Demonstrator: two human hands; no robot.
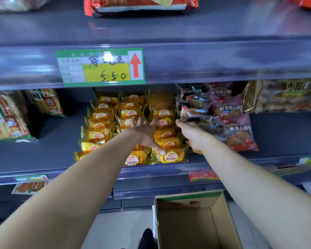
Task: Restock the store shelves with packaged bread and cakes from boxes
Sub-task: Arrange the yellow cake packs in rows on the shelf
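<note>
A person's left hand (pixel 145 134) hovers with fingers spread over three rows of yellow bread packets (pixel 171 156) on the middle shelf (pixel 52 150), thumb touching the front packet of the right-hand row. The right hand (pixel 193 136), just beside that row, is curled round a clear-wrapped packet (pixel 188 112). At least three red bean packets (pixel 238 128) lie to its right; one open cardboard box (pixel 221 214) stands below.

On the middle shelf (pixel 57 141) the bread packs (pixel 101 116) lie in rows front to back under my left hand (pixel 144 133), the bean bun packs (pixel 235 126) just right of them beside my right hand (pixel 192 135), snack bags (pixel 9 121) well left, and a box (pixel 187 227) below in front.
</note>
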